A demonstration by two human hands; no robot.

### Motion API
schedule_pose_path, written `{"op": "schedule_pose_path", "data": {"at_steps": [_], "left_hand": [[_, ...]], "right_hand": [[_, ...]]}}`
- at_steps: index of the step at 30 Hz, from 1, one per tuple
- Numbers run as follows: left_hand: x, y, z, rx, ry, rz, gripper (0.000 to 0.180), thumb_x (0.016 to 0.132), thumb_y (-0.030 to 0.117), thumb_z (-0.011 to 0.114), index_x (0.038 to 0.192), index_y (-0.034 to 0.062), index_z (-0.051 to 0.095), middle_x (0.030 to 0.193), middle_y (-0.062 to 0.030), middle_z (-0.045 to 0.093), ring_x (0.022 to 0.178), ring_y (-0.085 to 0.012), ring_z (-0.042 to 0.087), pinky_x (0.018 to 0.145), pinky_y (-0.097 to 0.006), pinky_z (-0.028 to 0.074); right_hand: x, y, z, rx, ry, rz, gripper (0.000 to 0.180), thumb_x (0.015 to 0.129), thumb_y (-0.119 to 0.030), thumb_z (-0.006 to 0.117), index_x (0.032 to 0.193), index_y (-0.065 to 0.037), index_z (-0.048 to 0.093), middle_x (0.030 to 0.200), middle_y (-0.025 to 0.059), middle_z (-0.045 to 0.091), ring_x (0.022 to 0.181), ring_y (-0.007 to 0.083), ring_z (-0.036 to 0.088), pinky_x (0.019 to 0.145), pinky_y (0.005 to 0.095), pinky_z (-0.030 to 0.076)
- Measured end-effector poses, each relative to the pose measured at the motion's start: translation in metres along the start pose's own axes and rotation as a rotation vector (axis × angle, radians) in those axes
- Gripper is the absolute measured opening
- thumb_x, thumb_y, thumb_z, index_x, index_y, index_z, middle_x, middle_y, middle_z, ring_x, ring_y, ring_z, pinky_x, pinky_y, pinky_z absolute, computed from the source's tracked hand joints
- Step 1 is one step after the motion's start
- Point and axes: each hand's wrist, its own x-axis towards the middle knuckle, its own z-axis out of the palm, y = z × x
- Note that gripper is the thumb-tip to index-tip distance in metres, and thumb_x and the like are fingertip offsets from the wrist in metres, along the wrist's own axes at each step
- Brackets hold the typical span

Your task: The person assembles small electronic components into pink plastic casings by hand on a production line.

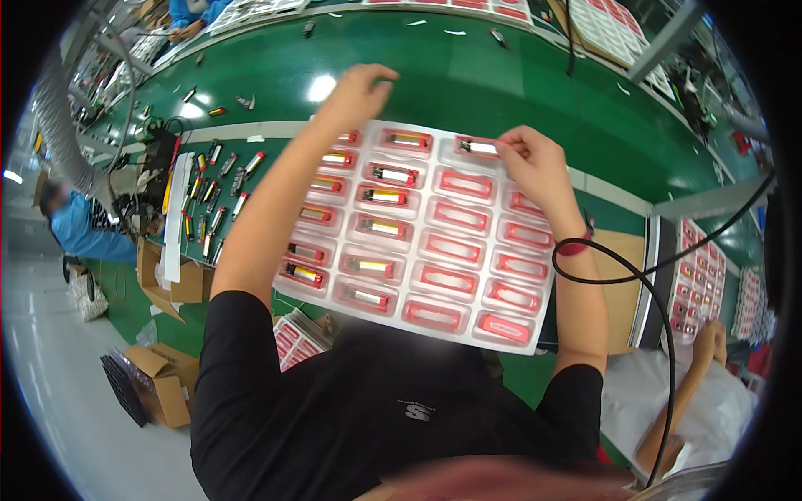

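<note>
A white blister tray slants across the green bench in front of me, with rows of pockets holding red plastic shells. In the left columns the shells carry small battery assemblies with silver or yellow bodies, such as the yellow one. Many shells on the right, like the red shell, have no battery assembly in them. My right hand is closed in a pinch at the right end of a silver battery assembly in a far-edge pocket. Beyond the tray's far left edge hovers my left hand, fingers loosely bent and apart, with nothing visible in it.
Loose battery assemblies lie left of the tray. A black cable loops over my right forearm. Cardboard boxes stand at lower left. Co-workers sit at both sides; another filled tray lies at right.
</note>
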Motion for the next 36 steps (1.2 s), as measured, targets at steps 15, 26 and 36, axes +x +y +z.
{"op": "schedule_pose_path", "data": {"at_steps": [15,26,36], "left_hand": [[0.01,0.03,-0.005,-0.873,-0.538,-0.353,0.031,0.105,0.023,0.056,0.121,-0.0007,0.067,0.107,-0.0045,0.071,0.089,-0.0093,0.065,0.084,-0.027,0.055],[-0.052,0.139,-0.012,-0.872,-0.575,-0.139,0.04,0.101,0.021,0.063,0.134,-0.0001,0.062,0.109,-0.0072,0.071,0.089,-0.0121,0.066,0.086,-0.029,0.055],[-0.062,0.148,-0.01,-0.512,-0.301,0.087,0.032,0.09,0.014,0.073,0.12,0.003,0.072,0.104,-0.0126,0.076,0.097,-0.0182,0.072,0.087,-0.032,0.056]], "right_hand": [[-0.014,-0.024,-0.011,0.038,0.123,-0.386,0.035,0.089,-0.013,0.071,0.123,-0.005,0.068,0.112,0.0126,0.066,0.1,0.0277,0.067,0.085,0.0365,0.055],[-0.019,-0.022,-0.015,0.768,-0.163,-0.032,0.02,0.097,-0.008,0.067,0.113,0.005,0.069,0.092,0.0089,0.072,0.078,0.0122,0.068,0.072,0.0249,0.055],[-0.022,-0.021,-0.014,0.766,-0.134,-0.034,0.019,0.096,-0.009,0.068,0.11,0.005,0.069,0.091,0.0093,0.072,0.079,0.0129,0.069,0.072,0.0248,0.056]]}}
